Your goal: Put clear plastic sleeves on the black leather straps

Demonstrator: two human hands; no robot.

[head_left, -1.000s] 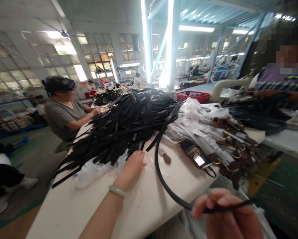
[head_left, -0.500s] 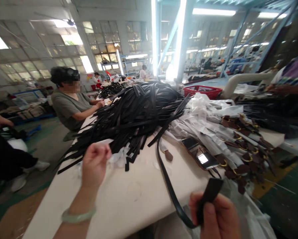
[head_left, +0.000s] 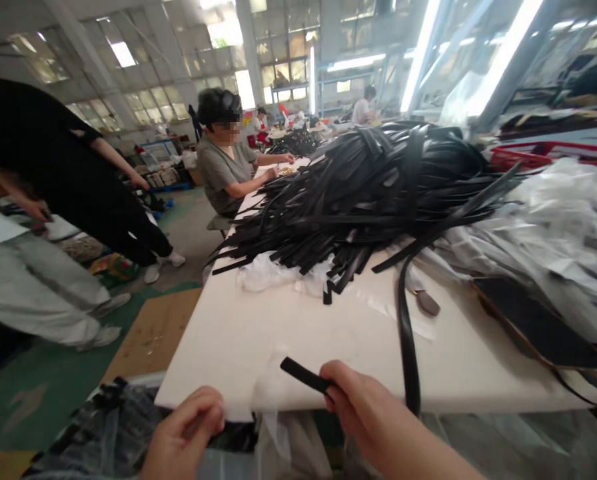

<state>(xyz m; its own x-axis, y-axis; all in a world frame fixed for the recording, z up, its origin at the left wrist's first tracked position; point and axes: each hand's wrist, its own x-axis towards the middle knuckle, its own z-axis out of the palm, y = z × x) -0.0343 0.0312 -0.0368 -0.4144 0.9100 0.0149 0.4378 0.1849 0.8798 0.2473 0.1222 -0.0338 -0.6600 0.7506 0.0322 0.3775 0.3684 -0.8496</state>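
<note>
My right hand [head_left: 361,410] is closed around a black strap [head_left: 306,377], whose flat end sticks out to the left over the table's front edge. Another length of black strap [head_left: 408,340] hangs down from the pile across the tabletop, beside that hand. Near the table's front left corner is my left hand [head_left: 186,433], its thumb and fingers pressed together; anything between them is hidden. Beyond both hands lies a big heap of black straps [head_left: 358,180], with crumpled clear plastic [head_left: 266,273] under its near ends.
A phone [head_left: 538,320] and plastic-wrapped straps [head_left: 568,227] lie on the right of the white table [head_left: 288,320]. One brown leather tab [head_left: 427,303] sits near the middle. Below left is a bin of black strips [head_left: 103,427]. A seated co-worker [head_left: 226,157] works across the table; two people stand left.
The view has swung left. My left hand has lowered to the table's front corner, and the whitish slip at its fingers no longer shows. My right hand, still gripping the strap, now points it leftward.
</note>
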